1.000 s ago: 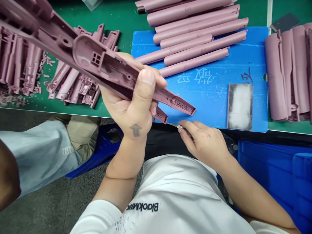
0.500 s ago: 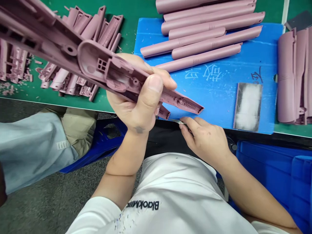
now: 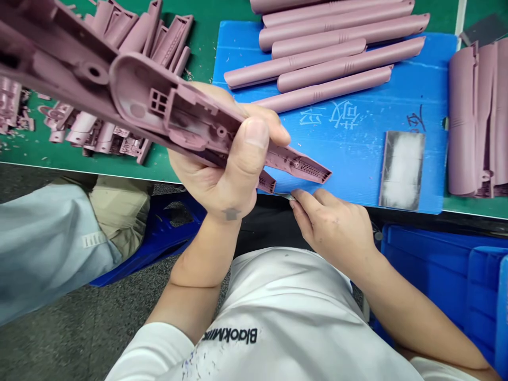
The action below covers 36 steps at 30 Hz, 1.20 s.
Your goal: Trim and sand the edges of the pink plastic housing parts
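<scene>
My left hand (image 3: 234,159) is wrapped round a long pink plastic housing (image 3: 138,114), its thumb pressed on the inner side. Ribs, screw bosses and a small square grid show inside this piece, which slants from the upper left down to the right. Two narrow ends with perforated tips stick out past my fingers; whether they belong to one part or two, I cannot tell. Below those tips, my right hand (image 3: 333,222) pinches a thin metal blade (image 3: 282,195), mostly hidden by the fingers. The blade lies close to the shorter tip; contact between them is unclear.
Several pink shells (image 3: 333,79) lie across a blue board (image 3: 357,164), beside a worn grey-white block (image 3: 402,170). More shells (image 3: 464,121) stand at right. Pink parts (image 3: 103,127) and shavings cover the left of the green table (image 3: 206,53). Another person's leg (image 3: 51,248) is at left.
The table and its contents sit slightly further left and higher in view. The housing's wide end has shifted a little left; both hands keep their grip and nearly the same position.
</scene>
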Tool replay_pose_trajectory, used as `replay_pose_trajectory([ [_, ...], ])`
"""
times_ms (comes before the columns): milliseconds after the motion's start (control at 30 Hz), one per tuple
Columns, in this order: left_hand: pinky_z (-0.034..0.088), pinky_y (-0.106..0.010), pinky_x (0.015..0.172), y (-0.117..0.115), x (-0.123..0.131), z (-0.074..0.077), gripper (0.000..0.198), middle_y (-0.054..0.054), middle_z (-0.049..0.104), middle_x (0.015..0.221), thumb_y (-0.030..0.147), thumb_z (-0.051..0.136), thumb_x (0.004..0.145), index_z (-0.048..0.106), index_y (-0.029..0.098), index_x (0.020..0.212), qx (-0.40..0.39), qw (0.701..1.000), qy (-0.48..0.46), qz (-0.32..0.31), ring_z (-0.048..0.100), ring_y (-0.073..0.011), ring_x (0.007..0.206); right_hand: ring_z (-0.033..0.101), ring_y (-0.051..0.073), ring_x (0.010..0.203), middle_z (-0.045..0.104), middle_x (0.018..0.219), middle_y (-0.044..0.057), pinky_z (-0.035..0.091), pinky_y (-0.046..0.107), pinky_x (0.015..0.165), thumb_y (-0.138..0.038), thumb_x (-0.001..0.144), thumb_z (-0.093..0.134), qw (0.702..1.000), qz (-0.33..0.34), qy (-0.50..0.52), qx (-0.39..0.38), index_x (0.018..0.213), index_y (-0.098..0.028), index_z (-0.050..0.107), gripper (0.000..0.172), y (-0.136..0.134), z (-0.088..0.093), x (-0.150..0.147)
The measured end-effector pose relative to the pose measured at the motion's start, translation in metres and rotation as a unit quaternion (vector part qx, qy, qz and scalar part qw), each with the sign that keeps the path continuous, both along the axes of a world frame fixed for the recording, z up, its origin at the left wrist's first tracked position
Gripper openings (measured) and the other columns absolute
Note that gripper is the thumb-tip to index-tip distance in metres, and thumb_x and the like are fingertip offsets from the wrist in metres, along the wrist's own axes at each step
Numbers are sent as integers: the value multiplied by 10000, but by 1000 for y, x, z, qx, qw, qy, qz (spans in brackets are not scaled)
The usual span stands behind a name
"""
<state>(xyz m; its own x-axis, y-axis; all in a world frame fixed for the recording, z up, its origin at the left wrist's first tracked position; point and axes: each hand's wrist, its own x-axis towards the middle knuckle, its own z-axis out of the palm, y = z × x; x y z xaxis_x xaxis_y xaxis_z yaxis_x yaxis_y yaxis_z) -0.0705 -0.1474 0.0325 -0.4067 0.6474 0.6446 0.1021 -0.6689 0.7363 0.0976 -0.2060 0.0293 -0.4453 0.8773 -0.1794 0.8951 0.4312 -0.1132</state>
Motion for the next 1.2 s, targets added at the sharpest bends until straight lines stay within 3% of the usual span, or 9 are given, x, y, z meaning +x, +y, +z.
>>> replay_pose_trajectory([
  [200,661,-342,698,-2,-2,0,276,19,654,833,488,798,950,697,244,866,-24,1000,-3,-20,724,-154,710,679,185,720,762,931,69,158,366,593,-459,1156,370,1000,-3,-16,12,1274,-286,769,450,5,2,-2],
  [367,669,-273,709,-5,-1,3,217,44,670,874,382,742,1007,676,228,869,-43,999,-8,-28,733,-115,747,658,192,715,747,909,53,140,351,597,-437,1156,384,999,11,-19,33,1268,-309,769,421,9,4,-2],
  [533,652,-266,668,2,1,0,145,51,653,864,229,659,1022,675,245,879,0,999,-17,-29,669,-101,693,646,188,696,737,879,51,130,346,597,-422,1149,413,999,13,-17,44,1239,-302,779,396,10,4,-1],
  [667,653,-286,687,2,1,0,160,40,660,868,197,603,1013,666,254,877,-10,999,-15,-32,676,-117,723,639,182,684,730,867,44,126,345,593,-410,1145,425,998,25,-13,53,1198,-294,785,382,11,3,-1],
  [933,638,-286,678,-1,0,11,174,15,615,847,267,577,1021,610,246,852,-86,996,15,5,691,-137,711,654,189,714,749,897,53,131,351,598,-452,1152,405,999,19,1,44,1240,-304,787,419,15,-1,2],
  [1200,605,-292,684,12,-1,1,73,29,599,819,252,632,1012,577,229,970,-35,998,-38,-29,695,-136,696,640,192,721,778,945,80,163,354,612,-487,1155,378,999,-6,19,41,1291,-296,793,476,16,-14,5],
])
